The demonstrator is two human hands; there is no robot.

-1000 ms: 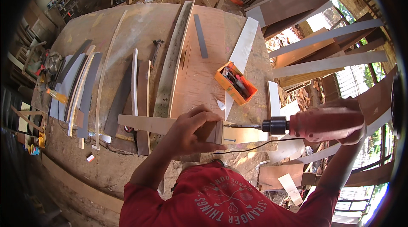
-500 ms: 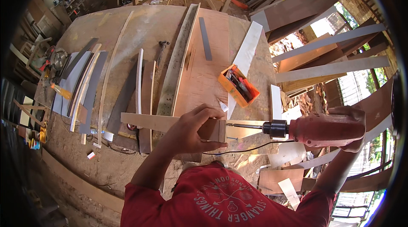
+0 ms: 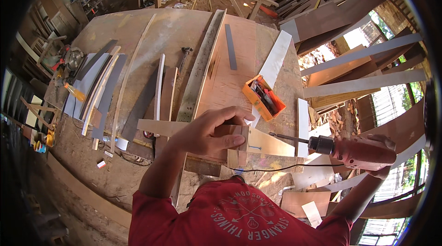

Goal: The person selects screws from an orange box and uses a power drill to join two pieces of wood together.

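Left hand [image 3: 209,132]: fingers closed around small wood block [image 3: 235,135], pressed onto long batten [image 3: 184,128] to steady it, near edge of workbench [image 3: 152,29]. Orange bit box [image 3: 263,98] just beyond. Right hand [image 3: 382,156]: clenched on red drill [image 3: 357,150], bit levelled at block from right.

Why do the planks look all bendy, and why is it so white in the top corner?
Head view: the fisheye lens bends the white planks near its rim; sunlight glares white at upper right; the drill and left hand stay sharp mid-frame.

Red short-sleeved shirt, grey printed emblem
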